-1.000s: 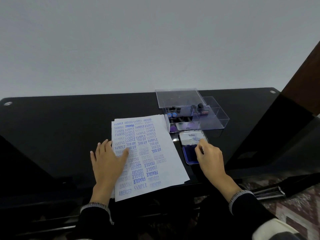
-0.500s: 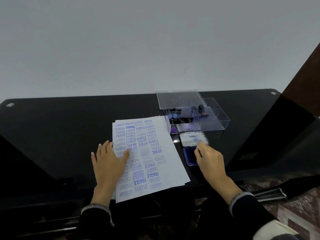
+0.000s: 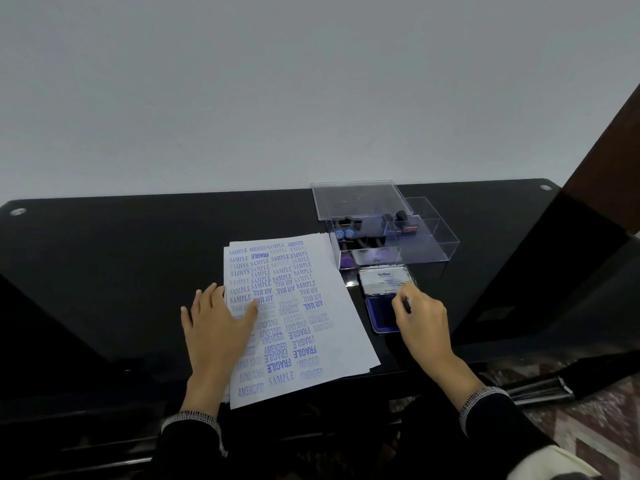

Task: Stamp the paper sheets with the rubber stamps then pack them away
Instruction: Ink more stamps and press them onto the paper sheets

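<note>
A stack of white paper sheets [image 3: 311, 271], its top sheet covered in blue stamped words, lies on the black table [image 3: 121, 265]. My left hand [image 3: 218, 327] rests flat on the stack's left edge, fingers straight. The ink pad [image 3: 379, 317] lies open to the right of the sheets, its white-labelled lid [image 3: 382, 279] folded back. My right hand [image 3: 420, 323] hovers over the blue pad, fingers curled, pinching a small dark rubber stamp [image 3: 408, 304] that is mostly hidden. A clear plastic box [image 3: 429, 247] behind the pad holds several more stamps [image 3: 403, 221].
The box's clear lid [image 3: 360, 199] leans across its far left corner. A dark wooden panel [image 3: 588, 220] rises at the right. The table's front edge runs just below the sheets, with patterned floor [image 3: 595, 427] at lower right.
My right hand has shifted only slightly over the ink pad, still pinching the stamp. My left hand and the sheets have not moved.
</note>
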Motion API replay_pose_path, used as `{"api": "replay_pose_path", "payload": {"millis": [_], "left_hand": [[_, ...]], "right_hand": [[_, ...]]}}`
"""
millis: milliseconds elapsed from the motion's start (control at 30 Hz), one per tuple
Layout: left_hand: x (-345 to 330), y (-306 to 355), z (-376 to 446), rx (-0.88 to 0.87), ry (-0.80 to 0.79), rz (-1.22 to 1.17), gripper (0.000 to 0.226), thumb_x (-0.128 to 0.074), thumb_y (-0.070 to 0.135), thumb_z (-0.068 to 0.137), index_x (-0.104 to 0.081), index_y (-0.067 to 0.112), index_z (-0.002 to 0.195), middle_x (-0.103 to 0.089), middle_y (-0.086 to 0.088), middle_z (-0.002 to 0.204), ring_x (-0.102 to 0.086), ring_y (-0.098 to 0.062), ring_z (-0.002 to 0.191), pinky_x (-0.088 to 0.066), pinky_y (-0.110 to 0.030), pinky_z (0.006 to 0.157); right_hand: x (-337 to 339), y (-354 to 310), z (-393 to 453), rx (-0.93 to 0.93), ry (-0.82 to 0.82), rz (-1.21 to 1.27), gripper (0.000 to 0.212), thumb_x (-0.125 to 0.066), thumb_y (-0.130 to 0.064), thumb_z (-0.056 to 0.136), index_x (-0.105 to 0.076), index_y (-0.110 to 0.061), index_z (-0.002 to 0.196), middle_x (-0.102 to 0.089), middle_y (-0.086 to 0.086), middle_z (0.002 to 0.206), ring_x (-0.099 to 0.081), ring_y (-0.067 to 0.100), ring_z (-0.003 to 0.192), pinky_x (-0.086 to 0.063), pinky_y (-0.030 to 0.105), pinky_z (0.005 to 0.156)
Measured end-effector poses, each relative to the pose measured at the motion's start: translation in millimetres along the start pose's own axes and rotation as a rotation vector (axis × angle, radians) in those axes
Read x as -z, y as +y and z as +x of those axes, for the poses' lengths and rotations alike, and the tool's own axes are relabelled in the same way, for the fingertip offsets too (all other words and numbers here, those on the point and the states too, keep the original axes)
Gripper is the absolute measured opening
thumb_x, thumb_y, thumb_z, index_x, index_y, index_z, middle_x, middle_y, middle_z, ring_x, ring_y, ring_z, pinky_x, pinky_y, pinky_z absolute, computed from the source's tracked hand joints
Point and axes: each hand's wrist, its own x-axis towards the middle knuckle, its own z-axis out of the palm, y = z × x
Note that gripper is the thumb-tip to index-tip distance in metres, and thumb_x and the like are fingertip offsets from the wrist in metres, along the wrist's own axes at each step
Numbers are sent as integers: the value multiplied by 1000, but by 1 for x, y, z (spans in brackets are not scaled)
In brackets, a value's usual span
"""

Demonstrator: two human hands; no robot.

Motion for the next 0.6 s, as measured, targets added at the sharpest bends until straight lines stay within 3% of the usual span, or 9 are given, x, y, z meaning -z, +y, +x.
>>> {"api": "replay_pose_path", "payload": {"millis": [267, 400, 500, 600], "left_hand": [[-1, 0, 4, 13, 22, 1, 74, -52, 64, 85, -43, 12, 139, -39, -5, 149, -26, -23, 143, -10, -49, 118], [-1, 1, 5, 17, 44, -19, 70, -54, 62, 84, -46, 14, 134, -41, -4, 146, -29, -23, 141, -11, -50, 117], [-1, 1, 5, 22, 42, -15, 69, -54, 62, 84, -46, 15, 134, -41, -3, 145, -30, -23, 140, -11, -49, 117], [-1, 1, 5, 22, 46, -17, 69, -54, 63, 84, -46, 15, 134, -41, -3, 145, -30, -22, 139, -12, -49, 117]], "right_hand": [[7, 1, 15, -158, -101, 75, 32, -53, -10, 90, -39, -15, 62, -47, 6, 51, -41, 18, 44, -34, 34, 43], [17, -8, 18, -298, -90, 190, 31, -49, -16, 93, -43, -9, 64, -55, 13, 59, -49, 24, 50, -41, 38, 46], [15, -29, 8, -326, -93, 311, 35, -49, -18, 94, -38, -10, 61, -44, 7, 54, -37, 14, 47, -34, 27, 44], [9, -52, -3, -312, -192, 458, 25, -51, -14, 91, -44, -5, 69, -41, 4, 58, -35, 7, 48, -32, 27, 47]]}}
